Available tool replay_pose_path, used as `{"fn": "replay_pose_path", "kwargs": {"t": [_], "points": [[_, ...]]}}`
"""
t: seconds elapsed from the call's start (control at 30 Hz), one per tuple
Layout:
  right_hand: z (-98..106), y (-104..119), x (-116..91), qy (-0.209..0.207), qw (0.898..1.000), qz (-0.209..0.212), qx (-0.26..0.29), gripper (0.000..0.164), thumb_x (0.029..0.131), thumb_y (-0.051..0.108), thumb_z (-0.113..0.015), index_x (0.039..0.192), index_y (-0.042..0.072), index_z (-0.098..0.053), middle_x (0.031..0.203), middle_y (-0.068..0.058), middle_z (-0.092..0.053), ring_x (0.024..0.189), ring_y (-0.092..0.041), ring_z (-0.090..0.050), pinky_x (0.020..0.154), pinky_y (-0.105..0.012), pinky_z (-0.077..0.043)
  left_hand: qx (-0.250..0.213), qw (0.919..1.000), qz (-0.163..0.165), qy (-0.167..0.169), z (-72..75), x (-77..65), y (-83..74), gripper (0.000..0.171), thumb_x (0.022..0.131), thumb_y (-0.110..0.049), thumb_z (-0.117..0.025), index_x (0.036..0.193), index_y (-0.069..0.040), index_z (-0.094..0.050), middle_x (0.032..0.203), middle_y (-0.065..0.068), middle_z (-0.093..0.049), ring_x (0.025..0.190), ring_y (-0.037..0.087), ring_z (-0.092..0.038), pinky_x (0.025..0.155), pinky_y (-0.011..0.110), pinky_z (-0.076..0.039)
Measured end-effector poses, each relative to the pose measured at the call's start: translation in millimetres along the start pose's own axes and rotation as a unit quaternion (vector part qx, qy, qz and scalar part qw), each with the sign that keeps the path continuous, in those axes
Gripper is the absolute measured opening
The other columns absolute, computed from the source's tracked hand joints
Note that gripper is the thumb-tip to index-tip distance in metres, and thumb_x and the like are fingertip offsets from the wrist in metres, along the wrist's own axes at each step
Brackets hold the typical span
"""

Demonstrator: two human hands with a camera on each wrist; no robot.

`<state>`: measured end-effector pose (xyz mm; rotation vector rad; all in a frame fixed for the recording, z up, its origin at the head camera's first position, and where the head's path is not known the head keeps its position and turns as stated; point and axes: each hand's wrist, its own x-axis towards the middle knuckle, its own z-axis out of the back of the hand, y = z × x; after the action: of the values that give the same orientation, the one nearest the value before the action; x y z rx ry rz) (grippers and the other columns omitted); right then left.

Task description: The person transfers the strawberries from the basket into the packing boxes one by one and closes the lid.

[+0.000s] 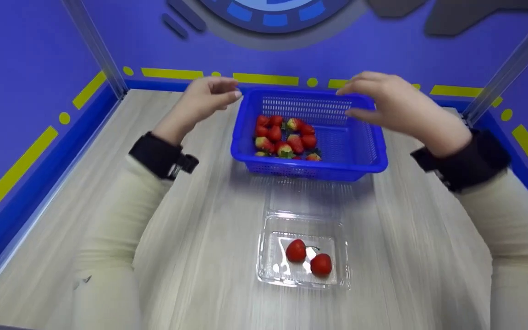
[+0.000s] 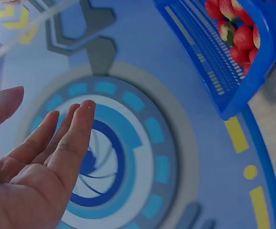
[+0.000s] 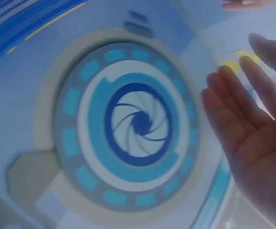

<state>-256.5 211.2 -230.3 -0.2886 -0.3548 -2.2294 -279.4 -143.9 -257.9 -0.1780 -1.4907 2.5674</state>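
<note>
My left hand [image 1: 206, 101] is raised near the left rim of a blue plastic basket [image 1: 351, 165], its fingers relaxed and holding nothing. Over the basket's right side hovers my right hand [image 1: 387, 98], slightly blurred, with thumb and fingers apart and nothing between them. Several strawberries [image 1: 295, 144] lie in the left half of the basket. In front of it a clear plastic clamshell box [image 1: 264, 270] stands with its lid folded back toward the basket. Inside the box are two red fruits [image 1: 296, 250], one with a thin stem beside it; they look like cherries.
A pale wood-grain table [image 1: 200, 247] carries the basket and box. Blue panels [image 1: 264, 59] with yellow dashes enclose its back and sides, with metal posts [image 1: 99, 50] at the corners. The basket stands close to the back panel.
</note>
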Motion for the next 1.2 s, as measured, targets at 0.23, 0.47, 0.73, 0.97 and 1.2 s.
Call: {"fn": "replay_pose_path", "kwargs": {"t": [0.23, 0.47, 0.73, 0.97, 1.2], "points": [[-17, -52, 36, 0.146, 0.982, -0.12, -0.019, 0.037, 0.094, 0.008, -0.07, 0.127, -0.008, -0.065, 0.128, -0.032, -0.066, 0.121, -0.049, -0.061, 0.105, -0.061, -0.05, -0.049, 0.9943, 0.094, 0.0, -12.3, 52.8, 30.8, 0.047, 0.104, -0.016, -0.056, 0.147, 0.001, -0.051, 0.15, 0.021, -0.056, 0.134, 0.032, -0.06, 0.114, 0.039, -0.051], [-42, -90, 54, 0.129, 0.977, -0.167, 0.023, 0.038, 0.094, 0.009, -0.069, 0.127, -0.009, -0.065, 0.129, -0.033, -0.066, 0.12, -0.049, -0.061, 0.106, -0.059, -0.05, -0.001, 0.9901, 0.135, -0.039, -33.0, 77.4, 66.2, 0.045, 0.099, -0.016, -0.061, 0.141, 0.002, -0.057, 0.141, 0.022, -0.063, 0.096, 0.014, -0.062, 0.098, 0.032, -0.057], [-75, -111, 71, 0.102, 0.98, -0.171, 0.025, 0.035, 0.091, 0.002, -0.071, 0.123, -0.012, -0.066, 0.125, -0.034, -0.067, 0.119, -0.05, -0.062, 0.107, -0.058, -0.05, 0.035, 0.9827, 0.179, -0.034, -46.3, 90.8, 80.2, 0.05, 0.102, -0.02, -0.062, 0.144, 0.005, -0.052, 0.142, 0.022, -0.062, 0.124, 0.031, -0.066, 0.104, 0.036, -0.058], [-106, -122, 77, 0.112, 0.97, -0.204, 0.066, 0.036, 0.089, 0.002, -0.072, 0.122, -0.011, -0.067, 0.122, -0.033, -0.067, 0.114, -0.046, -0.062, 0.104, -0.057, -0.05, 0.042, 0.9754, 0.212, -0.045, -48.3, 94.6, 80.3, 0.036, 0.097, -0.013, -0.07, 0.125, 0.009, -0.063, 0.123, 0.02, -0.069, 0.077, 0.018, -0.068, 0.09, 0.032, -0.063], [-130, -129, 72, 0.114, 0.957, -0.24, 0.115, 0.036, 0.089, 0.0, -0.071, 0.123, -0.01, -0.067, 0.125, -0.033, -0.067, 0.117, -0.045, -0.062, 0.107, -0.055, -0.05, 0.104, 0.9694, 0.218, -0.042, -53.9, 98.1, 82.3, 0.033, 0.093, -0.011, -0.075, 0.117, 0.01, -0.066, 0.085, 0.01, -0.06, 0.046, 0.01, -0.051, 0.062, 0.026, -0.062]]}}
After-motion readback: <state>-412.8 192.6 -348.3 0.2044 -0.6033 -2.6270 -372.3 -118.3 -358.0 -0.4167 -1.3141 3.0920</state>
